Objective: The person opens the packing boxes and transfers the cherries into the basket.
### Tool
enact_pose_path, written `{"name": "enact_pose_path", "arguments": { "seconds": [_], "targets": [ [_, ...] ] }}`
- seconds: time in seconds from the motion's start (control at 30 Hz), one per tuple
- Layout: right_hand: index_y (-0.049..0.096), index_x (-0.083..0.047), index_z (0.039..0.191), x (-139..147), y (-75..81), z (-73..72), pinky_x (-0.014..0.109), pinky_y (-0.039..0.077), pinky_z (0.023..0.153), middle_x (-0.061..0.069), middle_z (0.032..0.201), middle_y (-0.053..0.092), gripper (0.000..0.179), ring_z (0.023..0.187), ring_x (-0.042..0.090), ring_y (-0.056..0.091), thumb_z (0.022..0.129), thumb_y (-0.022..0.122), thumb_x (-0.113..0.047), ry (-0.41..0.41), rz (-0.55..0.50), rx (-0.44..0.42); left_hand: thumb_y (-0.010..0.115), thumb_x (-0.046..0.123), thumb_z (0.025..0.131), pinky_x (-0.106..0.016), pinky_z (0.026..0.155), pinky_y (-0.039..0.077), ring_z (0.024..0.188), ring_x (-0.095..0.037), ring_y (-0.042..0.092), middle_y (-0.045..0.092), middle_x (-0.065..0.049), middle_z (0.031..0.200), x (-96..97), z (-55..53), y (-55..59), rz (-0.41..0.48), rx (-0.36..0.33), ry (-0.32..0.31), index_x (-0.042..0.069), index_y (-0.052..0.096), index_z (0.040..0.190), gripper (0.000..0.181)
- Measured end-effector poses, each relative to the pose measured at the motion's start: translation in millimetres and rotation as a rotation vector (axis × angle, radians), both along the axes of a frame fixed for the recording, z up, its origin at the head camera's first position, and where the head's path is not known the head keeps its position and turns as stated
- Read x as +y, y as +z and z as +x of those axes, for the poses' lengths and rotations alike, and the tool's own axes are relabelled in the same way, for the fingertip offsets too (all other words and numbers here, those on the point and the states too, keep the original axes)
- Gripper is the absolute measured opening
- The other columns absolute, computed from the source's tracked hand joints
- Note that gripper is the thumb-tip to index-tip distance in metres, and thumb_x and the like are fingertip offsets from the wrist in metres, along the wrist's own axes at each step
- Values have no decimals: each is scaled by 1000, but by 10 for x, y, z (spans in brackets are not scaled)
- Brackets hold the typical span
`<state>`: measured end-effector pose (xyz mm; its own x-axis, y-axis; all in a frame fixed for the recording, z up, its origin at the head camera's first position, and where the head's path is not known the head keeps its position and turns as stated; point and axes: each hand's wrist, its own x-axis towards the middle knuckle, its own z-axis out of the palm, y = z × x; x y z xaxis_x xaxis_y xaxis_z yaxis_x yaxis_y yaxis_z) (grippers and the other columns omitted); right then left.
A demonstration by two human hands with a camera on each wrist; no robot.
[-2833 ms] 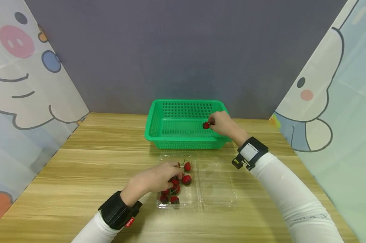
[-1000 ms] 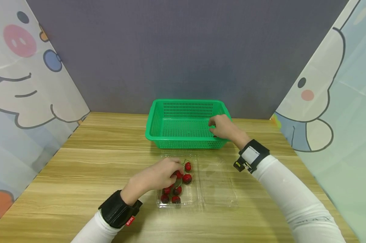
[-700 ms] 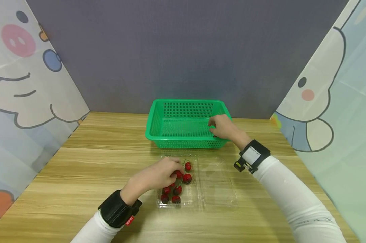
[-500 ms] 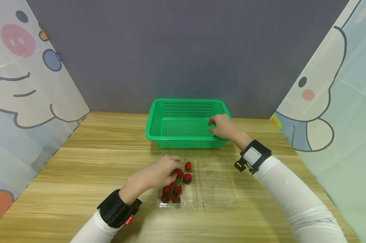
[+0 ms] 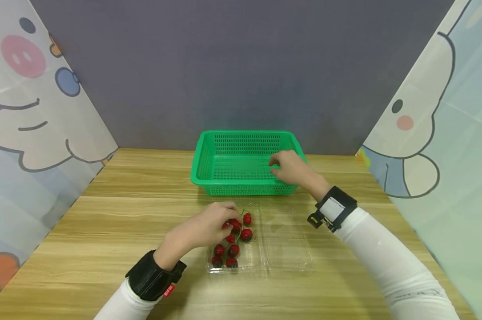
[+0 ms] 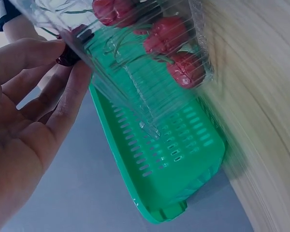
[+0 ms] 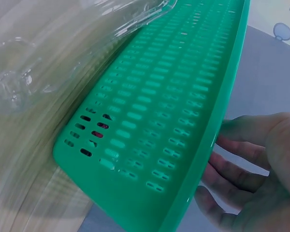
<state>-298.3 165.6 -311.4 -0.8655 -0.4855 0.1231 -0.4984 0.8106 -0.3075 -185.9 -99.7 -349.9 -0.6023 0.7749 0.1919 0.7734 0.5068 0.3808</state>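
Observation:
Several dark red cherries (image 5: 246, 234) with green stems lie in the clear plastic box (image 5: 250, 258). My left hand (image 5: 209, 224) is over the box's left side. In the left wrist view its thumb and a finger pinch a dark cherry (image 6: 69, 56) by the box wall. Over the right end of the green basket (image 5: 213, 181) hovers my right hand (image 5: 292, 168), its fingers loosely bent and holding nothing visible. Through the basket's slots, in the right wrist view, a bit of a red cherry (image 7: 97, 134) shows at the corner below that hand.
The box's clear lid (image 5: 287, 242) lies folded out flat to the right. The basket stands behind the box, near the grey back wall (image 5: 241, 75). Printed cartoon panels (image 5: 417, 133) border the wooden table (image 5: 145, 191) on both sides.
The right hand has let go of the cherry it held over the basket, and it has shifted slightly left. The left hand has lifted a little away from the lower cherries.

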Motion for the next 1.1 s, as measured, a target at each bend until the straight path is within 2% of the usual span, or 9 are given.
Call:
{"name": "enact_pose_path", "arguments": {
  "seconds": [0.23, 0.53, 0.7, 0.87, 1.03, 1.1],
  "targets": [
    [71, -4, 104, -57, -58, 80, 33, 48, 81, 8, 103, 66, 14, 97, 27, 63, 94, 64, -8, 82, -49, 94, 65, -8, 84, -14, 68, 44, 84, -9, 59, 60, 2, 101, -53, -2, -2, 52, 10, 22, 5, 73, 105, 26],
    [70, -4, 99, -123, -129, 249, 30, 48, 78, 5, 100, 63, 9, 93, 23, 62, 92, 65, -6, 155, -121, 253, 67, -8, 83, -14, 72, 46, 87, -12, 62, 60, 0, 101, -85, -35, 19, 120, 116, 23, 3, 73, 103, 24],
    [69, -6, 99, -150, -159, 341, 27, 48, 75, 3, 99, 62, 8, 88, 20, 61, 91, 67, -7, 195, -117, 321, 69, -9, 82, -19, 71, 49, 86, -13, 62, 60, -1, 100, -122, -75, 29, 174, 129, 24, 3, 72, 102, 23],
    [69, -6, 97, -195, -180, 440, 25, 48, 73, 3, 98, 62, 9, 86, 18, 62, 89, 70, -6, 235, -102, 360, 70, -9, 82, -20, 72, 50, 86, -13, 62, 61, -2, 99, -157, -132, 41, 220, 152, 27, 3, 71, 101, 22],
    [69, -8, 98, -245, -211, 544, 24, 49, 74, 1, 98, 62, 9, 87, 16, 62, 89, 71, -7, 258, -76, 366, 71, -10, 81, -21, 72, 51, 87, -15, 63, 61, -2, 97, -184, -188, 65, 256, 213, 38, 3, 72, 98, 21],
    [69, -9, 98, -265, -236, 577, 23, 49, 73, 0, 98, 62, 8, 87, 15, 63, 90, 70, -8, 273, -68, 358, 71, -10, 81, -21, 73, 51, 87, -15, 63, 62, -2, 97, -192, -200, 79, 257, 215, 54, 3, 72, 98, 22]
  ]
}}
